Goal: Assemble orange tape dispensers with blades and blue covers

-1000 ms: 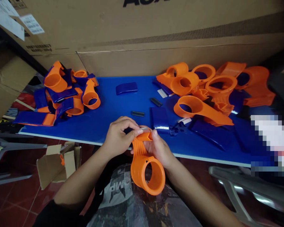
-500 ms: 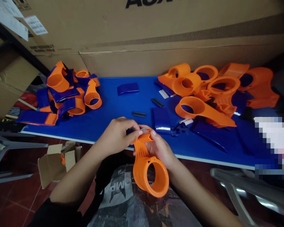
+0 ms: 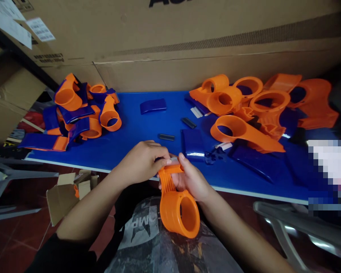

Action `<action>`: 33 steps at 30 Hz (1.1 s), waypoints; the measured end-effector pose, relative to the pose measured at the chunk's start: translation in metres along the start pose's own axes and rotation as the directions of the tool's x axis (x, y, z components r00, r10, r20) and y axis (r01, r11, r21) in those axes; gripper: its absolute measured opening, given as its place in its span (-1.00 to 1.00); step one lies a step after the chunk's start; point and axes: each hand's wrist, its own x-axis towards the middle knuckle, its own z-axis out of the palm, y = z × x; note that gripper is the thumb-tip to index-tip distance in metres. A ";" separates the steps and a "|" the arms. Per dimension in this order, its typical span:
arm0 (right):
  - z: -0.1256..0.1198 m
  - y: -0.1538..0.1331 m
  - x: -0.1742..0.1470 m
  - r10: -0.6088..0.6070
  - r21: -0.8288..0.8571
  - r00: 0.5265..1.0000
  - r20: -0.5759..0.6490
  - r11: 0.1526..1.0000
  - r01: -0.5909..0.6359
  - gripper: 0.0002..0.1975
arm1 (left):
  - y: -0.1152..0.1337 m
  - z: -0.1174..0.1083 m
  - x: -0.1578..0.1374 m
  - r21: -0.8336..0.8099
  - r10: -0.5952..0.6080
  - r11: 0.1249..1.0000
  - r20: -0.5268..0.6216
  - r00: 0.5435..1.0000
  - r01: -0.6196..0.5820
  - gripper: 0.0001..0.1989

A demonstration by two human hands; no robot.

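Note:
My right hand [image 3: 194, 176] is closed around the flat end of an orange plastic tape dispenser [image 3: 177, 218], whose big ring hangs down over my lap. My left hand [image 3: 143, 163] pinches a thin, greyish metal blade [image 3: 174, 162] at the top edge of that flat end. How far the blade sits inside the plastic is hidden by my fingers. Just beyond my hands lie two small dark strips [image 3: 166, 137] and a curved blue plastic cover [image 3: 193, 145] on the blue table [image 3: 125, 146].
At the left lies a heap of orange-and-blue dispensers [image 3: 92, 127]. Several orange dispenser bodies [image 3: 230, 129] are piled at the right, among blue covers. Another blue cover [image 3: 153, 106] lies mid-table. A large cardboard box [image 3: 147, 41] stands behind; a small open carton [image 3: 59, 204] is below left.
The dispenser has turned a little in my hands, its ring swinging slightly left. More of the blade shows between my fingertips now. The things on the table stay put.

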 end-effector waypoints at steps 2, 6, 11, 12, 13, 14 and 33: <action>0.001 0.000 0.000 0.010 -0.022 0.999 -0.053 1.000 -0.011 -0.35 | 0.001 0.002 0.002 0.041 -0.004 0.999 0.016 1.000 0.003 -0.85; 0.004 -0.002 0.000 -0.001 -0.054 0.988 -0.155 0.998 -0.008 -0.40 | 0.003 0.004 0.003 0.074 -0.063 0.995 0.016 0.998 0.062 -0.88; 0.010 -0.006 -0.002 -0.110 -0.041 0.969 -0.220 0.994 0.104 -0.47 | -0.012 -0.002 0.015 0.090 -0.087 0.990 -0.198 0.976 0.107 -0.79; 0.011 -0.007 -0.003 -0.125 -0.033 0.970 -0.211 0.992 0.120 -0.47 | -0.020 -0.003 0.022 0.130 -0.073 0.986 -0.235 0.969 0.106 -0.78; 0.012 -0.009 -0.003 -0.131 -0.026 0.972 -0.197 0.991 0.129 -0.46 | -0.028 -0.002 0.029 0.181 -0.050 0.979 -0.235 0.971 0.095 -0.77; 0.013 -0.010 -0.003 -0.133 -0.021 0.974 -0.184 0.991 0.132 -0.45 | -0.037 0.000 0.037 0.232 -0.024 0.970 -0.190 0.981 0.069 -0.76; 0.010 -0.004 0.001 -0.159 0.007 0.981 -0.115 0.987 0.161 -0.53 | 0.002 0.019 -0.041 -0.435 -0.045 0.886 -0.425 0.904 -0.161 -0.66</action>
